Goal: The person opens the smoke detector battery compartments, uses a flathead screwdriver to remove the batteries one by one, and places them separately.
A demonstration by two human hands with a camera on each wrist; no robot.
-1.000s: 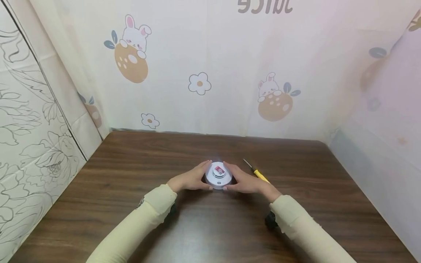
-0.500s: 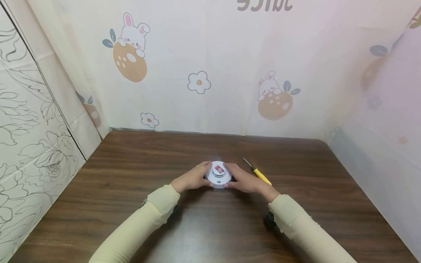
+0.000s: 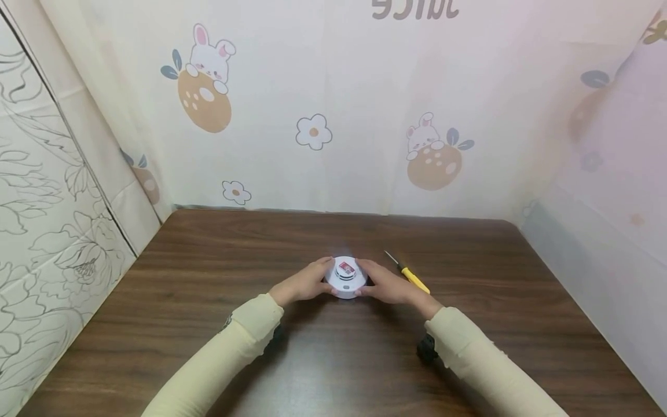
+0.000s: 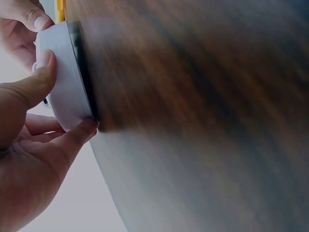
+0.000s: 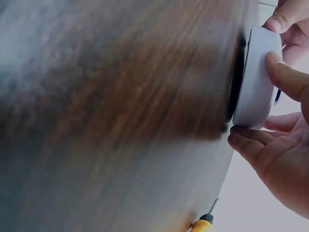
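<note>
A round white smoke detector [image 3: 346, 287] with a red label on its raised centre sits between both hands near the middle of the table. From its left side my left hand [image 3: 306, 280] grips it, thumb on the near wall and fingers curving round the far side. The right hand [image 3: 388, 284] holds the opposite side in the same way. In the left wrist view, the left thumb presses the detector's side wall [image 4: 60, 72], and a fingertip reaches its lower edge close to the tabletop. The right wrist view shows the right thumb [image 5: 274, 63] against the white wall.
A screwdriver [image 3: 415, 280] with a yellow and black handle lies just beyond the right hand, its tip pointing away to the left. The dark wooden table [image 3: 219, 249] ends at a printed curtain [image 3: 365, 81] at the back, with more curtains at both sides.
Both thumbs have drawn up slightly onto the near side of the smoke detector, and the left forearm has shifted a little to the right. The detector stays in about the same place.
</note>
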